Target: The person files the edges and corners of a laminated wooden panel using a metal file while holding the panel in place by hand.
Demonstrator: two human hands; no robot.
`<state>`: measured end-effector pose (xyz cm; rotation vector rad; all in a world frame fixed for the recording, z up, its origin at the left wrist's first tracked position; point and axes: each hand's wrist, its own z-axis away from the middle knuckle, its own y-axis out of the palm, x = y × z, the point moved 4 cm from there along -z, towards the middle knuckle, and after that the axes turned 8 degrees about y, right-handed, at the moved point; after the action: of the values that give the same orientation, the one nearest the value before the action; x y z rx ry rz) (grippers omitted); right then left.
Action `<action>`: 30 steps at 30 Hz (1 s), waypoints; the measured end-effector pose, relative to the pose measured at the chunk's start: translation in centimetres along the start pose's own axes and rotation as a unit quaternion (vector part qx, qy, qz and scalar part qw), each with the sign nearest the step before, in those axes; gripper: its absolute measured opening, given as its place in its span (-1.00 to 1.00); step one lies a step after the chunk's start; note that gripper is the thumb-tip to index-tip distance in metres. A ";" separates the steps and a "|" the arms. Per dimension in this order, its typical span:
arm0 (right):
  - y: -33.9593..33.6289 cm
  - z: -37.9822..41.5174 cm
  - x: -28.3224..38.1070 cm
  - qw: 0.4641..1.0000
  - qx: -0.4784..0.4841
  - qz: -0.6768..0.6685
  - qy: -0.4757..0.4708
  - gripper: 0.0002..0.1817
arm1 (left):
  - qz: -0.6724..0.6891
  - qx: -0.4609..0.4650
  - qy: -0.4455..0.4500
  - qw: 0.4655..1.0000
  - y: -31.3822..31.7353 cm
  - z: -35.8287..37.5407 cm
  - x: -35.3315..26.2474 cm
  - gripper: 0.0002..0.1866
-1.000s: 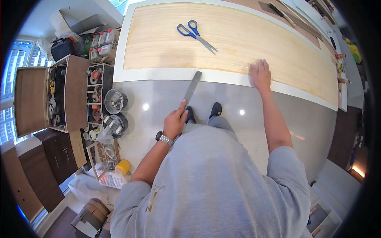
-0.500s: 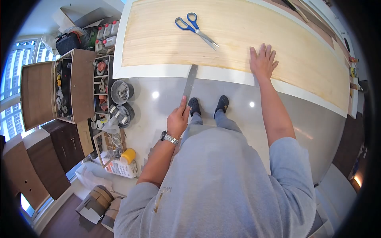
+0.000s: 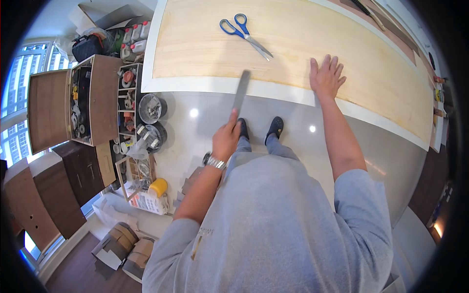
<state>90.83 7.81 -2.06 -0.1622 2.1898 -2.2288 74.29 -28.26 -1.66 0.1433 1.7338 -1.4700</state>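
My left hand [image 3: 226, 138] is wrapped round the near end of a long, flat metal file [image 3: 242, 90], a little blurred. The file points away from me and its far part overlaps the white edge strip [image 3: 193, 86] of a pale wood panel [image 3: 190, 49]. Fingers spread, my right hand [image 3: 326, 79] lies flat on the panel close to its near edge. Blue-handled scissors [image 3: 246, 36] rest on the wood between the two hands and farther back, with their blades angled toward the right.
To the left are a wooden tool cabinet [image 3: 105, 100] with its door swung out, a narrow shelf unit [image 3: 128, 102] and black buckets [image 3: 152, 108]. A yellow container [image 3: 158, 187] stands below them. A brush-like tool [image 3: 362, 8] lies at the panel's far side.
My left hand and the file have moved slightly forward and to the right, so more of the file overlaps the panel. My right hand stays flat on the panel. The whole view has shifted slightly.
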 end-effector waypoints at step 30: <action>-0.5 0.1 -0.2 1.000 0.021 -0.008 -0.002 -0.13 | -0.021 0.007 0.028 0.999 0.2 -5.0 -0.9 -0.41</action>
<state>91.02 7.71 -1.53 -0.1852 2.1467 -2.2777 72.40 -23.55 -1.45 0.1590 1.7819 -1.5211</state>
